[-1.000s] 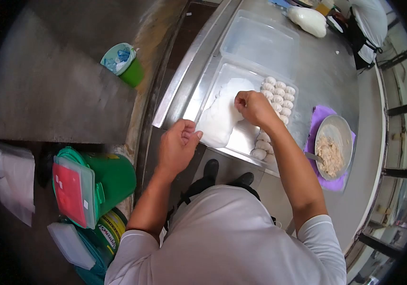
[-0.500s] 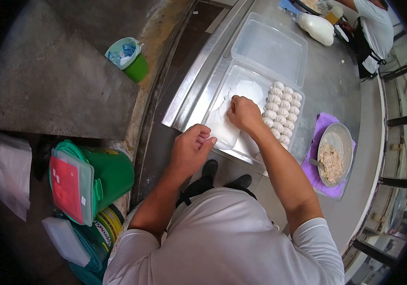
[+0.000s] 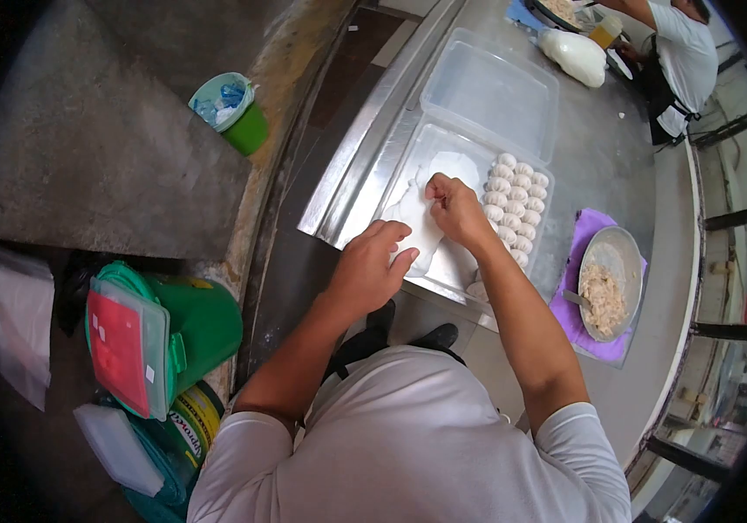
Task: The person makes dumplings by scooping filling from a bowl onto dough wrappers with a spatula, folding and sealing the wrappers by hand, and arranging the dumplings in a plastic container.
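A shallow clear plastic tray [image 3: 400, 179] lies on the steel counter. Rows of round pleated dumplings [image 3: 515, 205] fill its right part. On the left part are a patch of white powder [image 3: 454, 164] and a flat, pale white sheet-like piece [image 3: 421, 234], which I cannot identify. My right hand [image 3: 456, 212] is over this piece, fingertips pinched together; whatever they hold is hidden. My left hand [image 3: 375, 268] hovers at the tray's near left corner, beside the white piece. Its thumb stands apart from its bent fingers, and nothing shows between them.
An empty clear container [image 3: 491, 91] lies beyond the tray. Right of it, a metal bowl of filling [image 3: 609, 292] with a spoon rests on a purple cloth [image 3: 584, 235]. A co-worker [image 3: 683, 57] stands at the far end near a white bag [image 3: 572, 57]. Green buckets [image 3: 203, 322] stand at left.
My left hand has moved right and slightly up, its thumb spreading from the fingers. My right hand shifts slightly right, still pinched. The view has tilted a little.
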A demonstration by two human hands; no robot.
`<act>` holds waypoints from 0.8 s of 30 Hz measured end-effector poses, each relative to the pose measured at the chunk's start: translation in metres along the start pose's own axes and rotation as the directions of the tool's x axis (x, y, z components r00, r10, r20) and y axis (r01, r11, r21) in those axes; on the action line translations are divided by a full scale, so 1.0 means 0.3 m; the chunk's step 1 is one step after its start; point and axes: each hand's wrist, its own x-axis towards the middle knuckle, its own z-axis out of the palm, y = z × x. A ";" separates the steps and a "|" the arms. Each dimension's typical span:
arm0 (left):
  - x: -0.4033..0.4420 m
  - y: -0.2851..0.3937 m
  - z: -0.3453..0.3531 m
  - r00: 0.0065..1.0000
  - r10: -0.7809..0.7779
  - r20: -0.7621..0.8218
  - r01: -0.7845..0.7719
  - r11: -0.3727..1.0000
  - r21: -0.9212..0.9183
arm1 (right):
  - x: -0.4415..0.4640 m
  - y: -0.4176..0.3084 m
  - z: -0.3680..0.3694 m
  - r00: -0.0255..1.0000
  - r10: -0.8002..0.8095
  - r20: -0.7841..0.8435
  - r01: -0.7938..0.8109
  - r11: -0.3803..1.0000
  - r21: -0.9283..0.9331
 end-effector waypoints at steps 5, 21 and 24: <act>0.056 -0.016 0.068 0.971 0.206 0.122 -0.229 0.950 0.213 | 0.023 0.017 -0.036 0.975 0.195 0.103 -0.199 0.980 0.029; 0.086 -0.058 0.078 0.930 0.138 0.340 -0.264 0.897 0.356 | -0.004 0.064 -0.198 0.843 0.538 -0.015 -0.388 0.627 0.675; 0.100 -0.023 0.061 0.948 0.076 0.309 -0.177 0.933 0.315 | -0.059 -0.022 -0.325 0.862 0.504 -0.047 -0.229 0.471 0.852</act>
